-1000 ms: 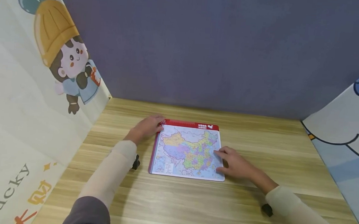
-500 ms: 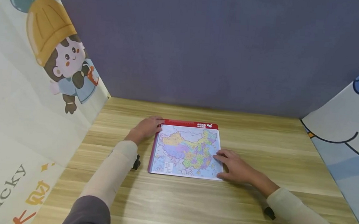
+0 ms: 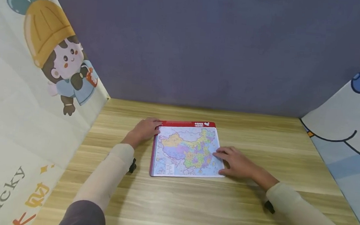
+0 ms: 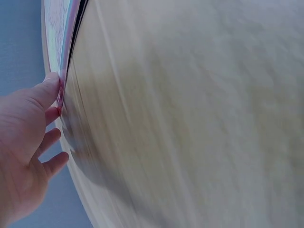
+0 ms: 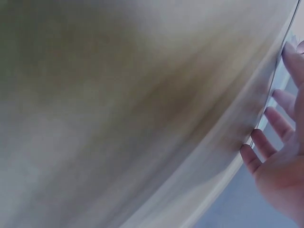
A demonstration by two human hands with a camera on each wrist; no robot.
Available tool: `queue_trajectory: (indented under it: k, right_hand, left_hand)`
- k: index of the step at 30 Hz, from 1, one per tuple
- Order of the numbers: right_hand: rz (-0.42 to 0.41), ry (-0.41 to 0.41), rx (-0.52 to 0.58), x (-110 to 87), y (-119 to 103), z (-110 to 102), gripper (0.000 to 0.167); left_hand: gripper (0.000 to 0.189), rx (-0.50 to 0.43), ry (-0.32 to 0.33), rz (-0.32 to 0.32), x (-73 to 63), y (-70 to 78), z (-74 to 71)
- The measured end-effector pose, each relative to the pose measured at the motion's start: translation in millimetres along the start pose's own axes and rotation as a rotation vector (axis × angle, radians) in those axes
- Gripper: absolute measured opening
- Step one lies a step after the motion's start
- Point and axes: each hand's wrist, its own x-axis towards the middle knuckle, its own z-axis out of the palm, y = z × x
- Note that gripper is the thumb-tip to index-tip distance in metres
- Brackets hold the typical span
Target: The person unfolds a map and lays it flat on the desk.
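A flat map board (image 3: 184, 153) with a red top strip and a coloured map of China lies on the wooden table. At its far left corner, my left hand (image 3: 142, 130) pinches the board. The left wrist view shows the left thumb (image 4: 49, 84) on that corner, the index fingertip close by and the other fingers spread. Along the right edge my right hand (image 3: 237, 163) touches the board with loosely extended fingers, thumb nearer to me. Those spread fingers (image 5: 278, 122) also show along the edge in the right wrist view.
The wooden table (image 3: 173, 206) reaches back to a dark grey-blue panel (image 3: 203, 51). Printed cloth walls stand on both sides, the left one (image 3: 25, 122) with a cartoon figure and the right one (image 3: 350, 145) with a blue-eyed design.
The board has turned slightly counterclockwise, its top strip shifting left. My left hand has moved a little left with the corner. The right hand slid nearer to me, then back away.
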Motion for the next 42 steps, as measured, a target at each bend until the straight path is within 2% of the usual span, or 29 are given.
queue_trajectory:
  k: [14,21,27,35,42]
  right_hand:
    - [0.024,0.004,0.022,3.7,7,3,0.067]
    - [0.025,0.021,0.027,6.4,11,1,0.065]
    - [0.047,0.037,0.030,8.7,11,-1,0.059]
    - [0.022,0.084,-0.007,13.8,20,-3,0.053]
    - [0.030,0.027,-0.005,23.4,27,-13,0.051]
  left_hand:
    - [0.055,-0.035,0.036,0.017,-24.9,-9.6,2.4]
    - [0.049,-0.045,0.066,0.081,-34.4,-11.8,1.5]
    - [0.047,-0.063,0.085,0.091,-43.3,-15.8,4.1]
    - [0.051,-0.072,0.033,0.120,-51.2,-15.0,0.8]
    - [0.056,-0.073,-0.012,0.136,-55.6,-14.6,0.1]
